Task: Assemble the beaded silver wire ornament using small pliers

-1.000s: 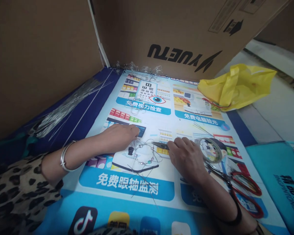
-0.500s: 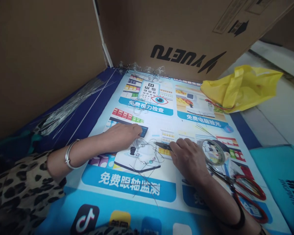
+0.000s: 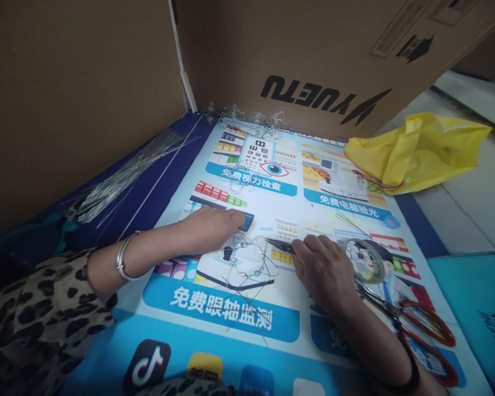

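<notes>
My left hand is closed, its thumb and fingers pinching the upper edge of a thin wire ring strung with small clear beads. Loose wire ends stick out from the ring in several directions, over the printed poster. From the right, my right hand grips a pair of pliers; the handles are hidden in the fist. The dark jaws point left at the ring's upper right wire. Whether the tips touch that wire I cannot tell.
Red-handled scissors and a tape roll lie by my right forearm. Beaded wire pieces sit at the back against a cardboard wall. Straight wires lie left, a yellow bag and a teal bag right.
The whole view has shifted slightly, so everything appears a little further right. Both hands keep the same holds, and the pliers stay near the ring's upper right side.
</notes>
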Demonstrator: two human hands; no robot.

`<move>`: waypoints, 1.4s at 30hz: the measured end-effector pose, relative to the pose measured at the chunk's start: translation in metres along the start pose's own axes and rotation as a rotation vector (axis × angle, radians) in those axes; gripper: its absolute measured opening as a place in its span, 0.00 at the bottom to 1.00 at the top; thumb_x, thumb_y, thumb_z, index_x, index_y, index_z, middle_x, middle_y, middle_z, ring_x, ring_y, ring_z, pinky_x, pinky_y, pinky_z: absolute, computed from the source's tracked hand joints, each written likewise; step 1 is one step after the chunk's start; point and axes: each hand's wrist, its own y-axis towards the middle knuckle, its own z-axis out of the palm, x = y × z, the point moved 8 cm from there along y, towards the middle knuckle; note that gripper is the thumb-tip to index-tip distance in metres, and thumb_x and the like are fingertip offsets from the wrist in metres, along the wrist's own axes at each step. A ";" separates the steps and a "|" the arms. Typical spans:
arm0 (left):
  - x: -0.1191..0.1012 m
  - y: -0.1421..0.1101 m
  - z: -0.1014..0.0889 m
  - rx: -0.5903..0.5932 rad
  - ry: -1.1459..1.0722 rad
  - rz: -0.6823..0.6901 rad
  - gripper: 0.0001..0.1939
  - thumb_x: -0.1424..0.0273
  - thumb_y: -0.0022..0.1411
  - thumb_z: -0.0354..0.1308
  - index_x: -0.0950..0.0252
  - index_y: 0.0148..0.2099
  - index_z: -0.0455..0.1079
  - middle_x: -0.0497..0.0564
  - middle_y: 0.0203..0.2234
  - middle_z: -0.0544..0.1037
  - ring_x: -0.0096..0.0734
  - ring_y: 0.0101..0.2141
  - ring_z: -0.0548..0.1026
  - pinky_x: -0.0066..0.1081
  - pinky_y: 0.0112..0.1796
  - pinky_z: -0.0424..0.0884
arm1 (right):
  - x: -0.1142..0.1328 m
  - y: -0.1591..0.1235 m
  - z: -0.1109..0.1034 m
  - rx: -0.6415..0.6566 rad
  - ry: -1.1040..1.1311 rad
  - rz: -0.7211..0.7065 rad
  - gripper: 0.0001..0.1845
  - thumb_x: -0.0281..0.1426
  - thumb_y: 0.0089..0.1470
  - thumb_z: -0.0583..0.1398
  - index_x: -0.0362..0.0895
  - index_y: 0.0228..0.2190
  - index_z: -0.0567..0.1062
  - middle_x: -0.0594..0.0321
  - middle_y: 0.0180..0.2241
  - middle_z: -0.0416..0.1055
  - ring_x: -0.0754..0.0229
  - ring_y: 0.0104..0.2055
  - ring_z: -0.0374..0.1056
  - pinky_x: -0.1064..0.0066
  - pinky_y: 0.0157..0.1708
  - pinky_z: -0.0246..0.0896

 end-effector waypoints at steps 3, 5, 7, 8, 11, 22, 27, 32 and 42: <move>0.000 0.000 -0.001 -0.001 0.016 -0.006 0.07 0.70 0.63 0.44 0.64 0.39 0.63 0.54 0.32 0.74 0.37 0.27 0.73 0.30 0.25 0.59 | 0.000 0.000 0.000 0.003 0.000 -0.007 0.04 0.27 0.50 0.56 0.45 0.25 0.69 0.62 0.24 0.64 0.59 0.30 0.54 0.68 0.29 0.41; 0.000 0.000 -0.001 0.001 0.010 -0.011 0.08 0.69 0.63 0.44 0.64 0.39 0.63 0.54 0.32 0.74 0.37 0.27 0.73 0.31 0.25 0.59 | 0.001 0.000 0.001 0.008 0.003 -0.009 0.05 0.27 0.51 0.56 0.45 0.25 0.69 0.62 0.24 0.64 0.59 0.30 0.54 0.68 0.29 0.41; 0.000 0.000 -0.001 0.004 -0.005 -0.013 0.08 0.69 0.63 0.44 0.64 0.40 0.63 0.54 0.32 0.74 0.37 0.27 0.73 0.31 0.25 0.60 | 0.001 0.001 0.001 0.008 0.009 -0.010 0.05 0.27 0.51 0.56 0.45 0.25 0.69 0.62 0.24 0.63 0.60 0.30 0.54 0.68 0.29 0.41; 0.001 0.000 0.000 0.003 -0.010 -0.014 0.08 0.69 0.63 0.44 0.64 0.40 0.63 0.54 0.32 0.74 0.37 0.27 0.73 0.31 0.26 0.60 | 0.001 0.001 0.001 0.006 0.012 -0.011 0.05 0.26 0.51 0.56 0.45 0.25 0.69 0.62 0.24 0.63 0.60 0.30 0.54 0.68 0.29 0.41; 0.002 0.000 0.000 0.000 -0.020 -0.014 0.08 0.69 0.63 0.44 0.65 0.40 0.63 0.55 0.32 0.74 0.37 0.27 0.73 0.31 0.26 0.60 | 0.002 0.001 0.001 -0.001 0.012 -0.017 0.05 0.26 0.50 0.56 0.44 0.24 0.69 0.62 0.24 0.63 0.60 0.30 0.54 0.69 0.29 0.41; 0.002 0.001 0.001 0.010 0.012 -0.007 0.08 0.69 0.63 0.44 0.64 0.40 0.62 0.54 0.31 0.74 0.37 0.27 0.72 0.30 0.24 0.58 | 0.002 0.000 0.004 0.000 0.006 -0.020 0.05 0.27 0.51 0.57 0.45 0.25 0.69 0.63 0.24 0.63 0.59 0.30 0.54 0.68 0.29 0.41; 0.004 0.000 0.002 0.011 0.022 -0.015 0.09 0.68 0.64 0.43 0.64 0.40 0.62 0.53 0.28 0.75 0.37 0.25 0.71 0.30 0.24 0.57 | 0.002 0.001 0.004 0.009 0.010 -0.017 0.04 0.27 0.51 0.57 0.45 0.25 0.69 0.63 0.24 0.63 0.59 0.30 0.55 0.68 0.30 0.41; 0.007 0.000 0.001 0.023 0.023 -0.036 0.10 0.67 0.64 0.43 0.64 0.40 0.62 0.53 0.25 0.75 0.37 0.24 0.71 0.30 0.23 0.55 | 0.001 0.000 0.002 0.005 0.019 -0.018 0.05 0.26 0.51 0.57 0.45 0.24 0.69 0.63 0.24 0.63 0.59 0.30 0.55 0.68 0.29 0.41; 0.005 -0.001 -0.004 0.049 0.015 -0.049 0.11 0.68 0.63 0.42 0.65 0.38 0.64 0.54 0.27 0.75 0.36 0.24 0.71 0.30 0.24 0.56 | 0.004 0.001 0.004 -0.012 0.068 -0.017 0.06 0.25 0.51 0.56 0.45 0.24 0.68 0.63 0.24 0.64 0.60 0.30 0.55 0.69 0.29 0.41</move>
